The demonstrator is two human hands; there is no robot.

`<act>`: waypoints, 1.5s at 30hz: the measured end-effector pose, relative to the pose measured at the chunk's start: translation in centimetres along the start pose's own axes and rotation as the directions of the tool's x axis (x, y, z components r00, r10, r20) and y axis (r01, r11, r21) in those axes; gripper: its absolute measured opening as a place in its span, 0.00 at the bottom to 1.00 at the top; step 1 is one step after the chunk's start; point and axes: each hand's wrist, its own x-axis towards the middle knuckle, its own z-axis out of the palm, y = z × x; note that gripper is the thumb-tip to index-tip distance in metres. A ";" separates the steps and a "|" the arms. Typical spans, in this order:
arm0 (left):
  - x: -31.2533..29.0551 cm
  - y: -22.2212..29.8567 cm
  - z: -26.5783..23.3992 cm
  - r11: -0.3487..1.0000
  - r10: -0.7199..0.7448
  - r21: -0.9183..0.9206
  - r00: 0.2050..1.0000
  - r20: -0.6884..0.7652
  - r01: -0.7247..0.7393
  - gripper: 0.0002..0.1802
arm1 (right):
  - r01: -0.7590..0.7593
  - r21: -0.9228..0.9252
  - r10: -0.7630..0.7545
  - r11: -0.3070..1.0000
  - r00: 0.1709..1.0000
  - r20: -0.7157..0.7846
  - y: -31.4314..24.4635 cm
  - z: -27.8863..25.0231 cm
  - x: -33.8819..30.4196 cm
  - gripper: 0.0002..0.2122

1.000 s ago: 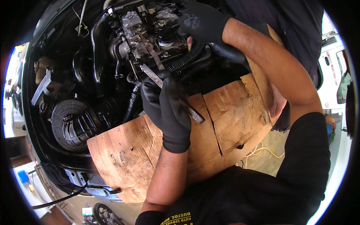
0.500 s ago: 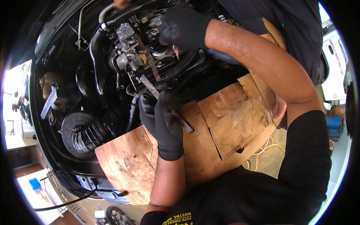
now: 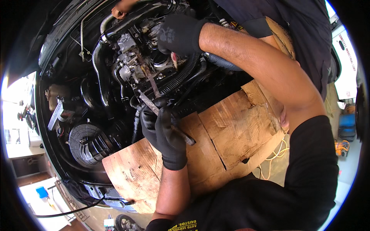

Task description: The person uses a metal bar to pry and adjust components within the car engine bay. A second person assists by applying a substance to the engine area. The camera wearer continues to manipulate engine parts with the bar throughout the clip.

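My left hand [image 3: 165, 136], in a black glove, is closed around a flat, worn metal bar [image 3: 149, 103]. One end of the bar points up toward the engine; the other sticks out below my palm over the cardboard. Over the engine [image 3: 133, 57] is my right hand [image 3: 179, 35], also black-gloved, with its fingers curled and partly hidden. A slim pink-and-tan tip [image 3: 174, 61] shows just under it; what it belongs to is hidden. Across the engine lies a rusty strip [image 3: 151, 79], its lower end close to my left fingers.
Stained cardboard [image 3: 235, 127] covers the near edge of the engine bay. A ribbed black hose [image 3: 184, 79] runs beside the engine, and a round black housing [image 3: 88, 144] sits left. Another person's bare hand [image 3: 120, 10] is at the far edge; someone in dark clothing [image 3: 308, 34] stands right.
My right hand has shifted a little left over the engine. My left hand keeps hold of the bar. The other person's hand shows more at the far edge. The whole view has shifted slightly.
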 end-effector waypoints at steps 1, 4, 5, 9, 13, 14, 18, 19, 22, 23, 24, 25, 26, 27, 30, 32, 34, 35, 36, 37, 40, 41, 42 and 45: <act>-0.1 -0.4 -0.1 0.999 0.042 0.021 0.999 0.021 -0.042 0.34 | 0.009 0.003 -0.009 1.000 0.997 0.075 -0.2 -0.2 0.1 0.07; 0.2 -0.9 -0.4 0.995 0.063 0.073 0.995 0.076 -0.068 0.40 | -0.065 0.043 0.063 0.997 0.998 0.030 3.1 -1.3 0.0 0.11; 0.2 -0.9 -0.4 0.990 0.098 0.099 0.992 0.075 -0.105 0.40 | -0.021 0.002 0.021 1.000 1.000 0.015 3.2 -1.3 0.0 0.07; 0.1 -1.0 -0.6 0.985 0.103 0.134 0.994 0.045 -0.108 0.39 | 0.056 -0.054 -0.058 0.997 0.998 -0.026 2.9 -1.7 -0.3 0.07; 0.8 0.1 -0.5 0.967 0.031 0.254 0.999 0.016 -0.034 0.30 | 0.029 0.077 -0.021 0.997 0.995 -0.099 1.9 -0.2 -1.2 0.05; 0.7 -0.2 -0.6 0.908 0.140 0.393 0.989 0.036 -0.143 0.27 | 0.019 0.116 -0.006 0.993 0.993 -0.114 1.4 0.8 -1.4 0.06; 0.8 -0.6 0.3 0.948 0.261 0.186 0.965 0.004 -0.257 0.20 | -0.011 -0.019 0.008 1.000 0.993 -0.117 0.0 1.8 -2.0 0.04; 0.8 -0.9 0.2 0.971 0.220 0.102 0.975 -0.019 -0.217 0.20 | -0.039 0.014 0.040 0.999 0.987 -0.158 0.6 1.2 -2.1 0.05; 1.1 -1.6 -0.1 1.000 0.024 0.000 1.000 0.017 -0.024 0.21 | -0.025 -0.135 0.016 0.991 0.998 -0.067 0.1 2.0 -2.6 0.09; 1.1 -1.4 -0.6 0.998 0.052 0.025 0.999 -0.002 -0.052 0.20 | 0.062 -0.193 -0.096 0.979 0.980 -0.174 -0.7 2.9 -1.9 0.09; 1.0 -1.1 -0.4 0.999 0.046 0.023 0.999 -0.009 -0.046 0.16 | 0.081 -0.211 -0.088 0.974 0.996 -0.023 -1.2 2.4 -0.8 0.10; 0.9 -0.7 -0.2 0.999 0.040 0.022 0.999 -0.018 -0.040 0.12 | 0.090 -0.167 -0.094 0.982 0.996 -0.013 -0.6 1.6 -0.5 0.10; 0.7 0.1 0.1 0.998 -0.046 -0.050 0.998 -0.042 0.044 0.14 | 0.053 -0.177 -0.049 0.983 0.998 0.027 0.4 -0.5 -0.7 0.10; 0.7 0.0 0.0 1.000 0.009 -0.015 0.999 -0.042 -0.010 0.14 | 0.017 -0.189 -0.006 0.982 0.998 0.061 0.9 -2.1 -0.9 0.10; 0.8 -0.7 0.2 0.985 0.156 0.074 0.988 -0.006 -0.155 0.14 | 0.027 -0.154 -0.039 0.988 0.996 -0.077 -1.4 -3.1 -6.2 0.10; 1.0 -0.6 0.5 0.981 0.167 0.101 0.986 0.004 -0.167 0.14 | -0.048 -0.155 0.037 0.987 0.997 -0.071 0.2 -0.1 -3.1 0.10; 1.0 -0.4 0.6 0.998 0.055 0.002 0.998 -0.030 -0.055 0.13 | -0.148 -0.103 0.129 0.984 0.976 -0.175 2.0 1.0 -2.3 0.09; 0.9 -0.4 0.2 0.997 -0.037 -0.075 0.998 -0.055 0.033 0.13 | -0.111 0.010 0.109 0.994 0.954 -0.278 2.7 0.4 -3.1 0.08; 0.9 -0.3 0.0 0.997 0.015 -0.077 0.998 -0.061 -0.020 0.10 | -0.122 -0.074 0.105 0.990 0.975 -0.193 2.6 -1.2 -3.9 0.07; 0.8 0.1 0.5 0.998 0.040 -0.054 0.997 -0.061 -0.044 0.09 | -0.069 -0.186 -0.002 0.980 0.933 -0.359 3.9 -0.5 -4.7 0.07; 0.8 0.2 -0.4 0.996 0.087 -0.007 0.994 -0.067 -0.088 0.13 | -0.149 -0.008 0.147 0.989 0.983 -0.106 3.5 -2.4 -5.9 0.07; 0.8 0.0 -0.1 0.994 0.112 0.003 0.993 -0.040 -0.112 0.15 | -0.211 -0.010 0.211 0.977 0.978 -0.004 3.4 -2.4 -6.5 0.08; 0.8 -0.2 0.0 0.989 0.144 0.030 0.989 -0.017 -0.143 0.17 | -0.225 0.058 0.224 0.973 0.974 0.025 3.0 -0.6 -7.0 0.09; 0.8 0.3 0.4 0.983 0.178 0.031 0.984 -0.001 -0.178 0.12 | -0.245 0.118 0.244 0.962 0.969 0.021 1.0 1.0 -7.0 0.09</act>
